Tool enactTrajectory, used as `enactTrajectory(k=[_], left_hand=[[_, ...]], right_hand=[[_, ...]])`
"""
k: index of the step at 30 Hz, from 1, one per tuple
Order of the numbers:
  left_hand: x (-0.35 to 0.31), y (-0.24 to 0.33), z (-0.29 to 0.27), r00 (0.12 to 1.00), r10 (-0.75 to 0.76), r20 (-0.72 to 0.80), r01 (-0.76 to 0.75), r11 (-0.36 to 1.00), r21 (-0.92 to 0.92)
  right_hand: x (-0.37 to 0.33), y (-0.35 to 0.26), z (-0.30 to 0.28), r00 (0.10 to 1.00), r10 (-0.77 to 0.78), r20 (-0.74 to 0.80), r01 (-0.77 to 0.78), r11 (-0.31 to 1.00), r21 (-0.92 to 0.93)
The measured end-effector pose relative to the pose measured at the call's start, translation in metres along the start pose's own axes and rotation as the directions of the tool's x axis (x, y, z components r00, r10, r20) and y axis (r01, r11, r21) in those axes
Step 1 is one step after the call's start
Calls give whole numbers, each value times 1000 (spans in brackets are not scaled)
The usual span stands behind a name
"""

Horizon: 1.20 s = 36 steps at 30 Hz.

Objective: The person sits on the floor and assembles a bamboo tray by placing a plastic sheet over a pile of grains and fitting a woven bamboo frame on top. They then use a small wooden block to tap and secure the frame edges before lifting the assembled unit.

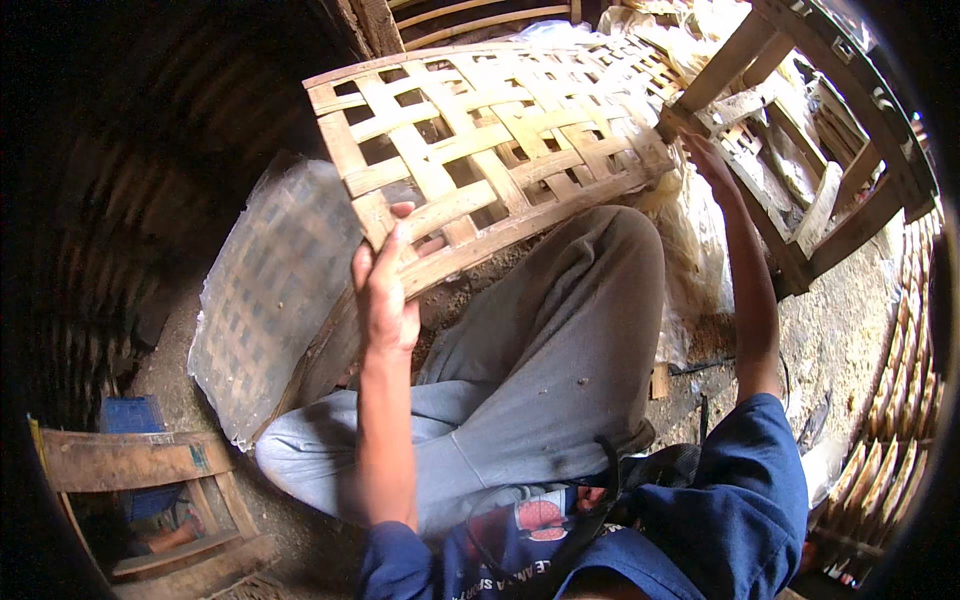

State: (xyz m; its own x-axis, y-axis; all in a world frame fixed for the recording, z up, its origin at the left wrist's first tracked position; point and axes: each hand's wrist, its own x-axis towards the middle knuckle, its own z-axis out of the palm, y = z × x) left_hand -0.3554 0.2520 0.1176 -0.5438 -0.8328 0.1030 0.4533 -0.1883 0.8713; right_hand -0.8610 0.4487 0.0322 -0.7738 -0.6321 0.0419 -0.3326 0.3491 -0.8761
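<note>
A woven bamboo panel, an open lattice of pale flat strips with a thicker rim strip, is raised at a tilt above my knees. My left hand grips its near left corner, with the thumb over the rim and fingertips showing through the gaps. My right arm reaches forward, and my right hand is at the panel's right end, its fingers partly hidden by the rim. Below and left of the panel, a translucent plastic-covered lattice piece leans by my folded leg.
A wooden frame stands tilted at the upper right, above crumpled plastic sheeting. A small wooden chair-like frame and a blue object are at the lower left. Slatted bamboo walling borders the right; corrugated walling is left.
</note>
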Motion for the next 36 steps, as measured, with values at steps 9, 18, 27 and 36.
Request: enactTrajectory(k=[9,18,27,36], left_hand=[[-71,103,-70,991,101,-89,-73,958,278],[41,64,-127,943,300,144,-324,736,594],[80,52,-100,888,399,230,-460,790,407],[25,80,-114,880,475,20,-438,795,420]], right_hand=[[-25,-105,69,960,-200,-196,205,979,4],[31,-135,111,551,-443,-707,403,883,-239],[87,-108,78,617,-421,-664,494,865,-90],[31,-151,131,572,-320,-756,579,810,96]])
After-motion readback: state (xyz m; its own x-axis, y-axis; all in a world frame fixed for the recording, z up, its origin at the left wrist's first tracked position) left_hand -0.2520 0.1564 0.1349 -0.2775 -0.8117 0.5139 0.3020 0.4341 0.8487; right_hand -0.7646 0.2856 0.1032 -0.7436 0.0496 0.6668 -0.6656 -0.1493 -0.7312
